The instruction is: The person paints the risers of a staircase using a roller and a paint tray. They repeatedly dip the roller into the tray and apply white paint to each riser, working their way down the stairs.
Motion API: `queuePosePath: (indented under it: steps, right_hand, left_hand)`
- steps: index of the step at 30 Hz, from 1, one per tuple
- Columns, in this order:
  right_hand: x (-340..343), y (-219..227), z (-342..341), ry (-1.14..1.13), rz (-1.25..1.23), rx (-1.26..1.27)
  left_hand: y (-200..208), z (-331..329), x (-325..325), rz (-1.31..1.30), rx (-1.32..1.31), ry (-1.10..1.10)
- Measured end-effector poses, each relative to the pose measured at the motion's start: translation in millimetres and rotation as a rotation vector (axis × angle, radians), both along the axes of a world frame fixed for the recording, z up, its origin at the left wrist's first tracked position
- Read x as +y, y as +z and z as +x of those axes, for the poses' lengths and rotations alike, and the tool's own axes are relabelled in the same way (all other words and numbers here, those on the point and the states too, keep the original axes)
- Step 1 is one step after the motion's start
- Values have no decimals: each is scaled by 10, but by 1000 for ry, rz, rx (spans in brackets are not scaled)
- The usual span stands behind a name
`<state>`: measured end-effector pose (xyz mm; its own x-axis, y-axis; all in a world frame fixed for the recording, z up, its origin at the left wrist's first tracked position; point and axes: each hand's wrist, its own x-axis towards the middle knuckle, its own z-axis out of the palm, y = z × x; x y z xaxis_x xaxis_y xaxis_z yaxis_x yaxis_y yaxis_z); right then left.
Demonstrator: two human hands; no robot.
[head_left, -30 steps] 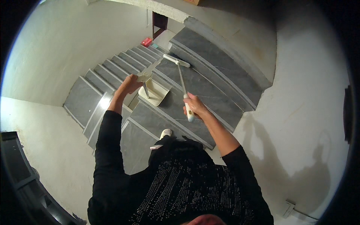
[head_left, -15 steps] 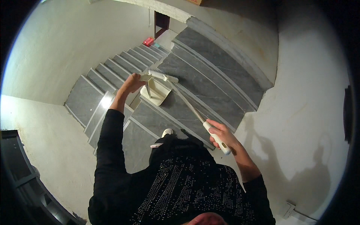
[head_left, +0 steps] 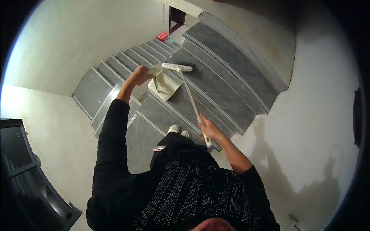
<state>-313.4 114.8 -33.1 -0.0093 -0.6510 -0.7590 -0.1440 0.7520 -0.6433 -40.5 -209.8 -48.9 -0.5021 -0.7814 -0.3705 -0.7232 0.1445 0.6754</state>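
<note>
My left hand (head_left: 140,75) is closed around the top of the upright handle of a cream dustpan (head_left: 166,91). The pan has a ribbed floor and hangs over or rests on the grey stairs (head_left: 169,111); which one I cannot tell. In my right hand (head_left: 210,129) is the lower part of a broom's (head_left: 189,86) long pale handle, fingers wrapped round it. The white broom head with dark bristles lies beyond the pan, over a grey tread, close to the dustpan's handle top. Dirt in the pan cannot be made out.
Grey stone steps with pale ridged edges wind down at the far left, with a red box (head_left: 162,36) near their bottom. Broader treads (head_left: 231,71) rise to the right beside a white wall (head_left: 320,115). My shoes (head_left: 174,129) stand on a step. A dark window frame (head_left: 23,161) is at left.
The broom head has moved up, away from the dustpan, and its handle is steeper. My right hand has shifted left and inward. The view has shifted slightly; both hands keep their holds.
</note>
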Motion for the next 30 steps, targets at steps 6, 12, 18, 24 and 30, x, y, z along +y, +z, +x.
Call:
queuePosePath:
  steps: [6,12,18,24,30]
  right_hand:
    - [665,725,-367,-198,50,-212]
    - [971,589,-599,-317,-90,-208]
    - [728,48,-658,-276,-52,-78]
    - [1395,276,-694,-168,16,-147]
    - [1674,1091,-813,-355,39,-307]
  left_hand:
    - [26,-34,166,51,-67,38]
    - [180,-159,620,-11,-71,1]
    - [250,-365,936,-12,-95,-24]
    - [131,-421,1013,45,11,45]
    - [108,-380,983,107,19,24]
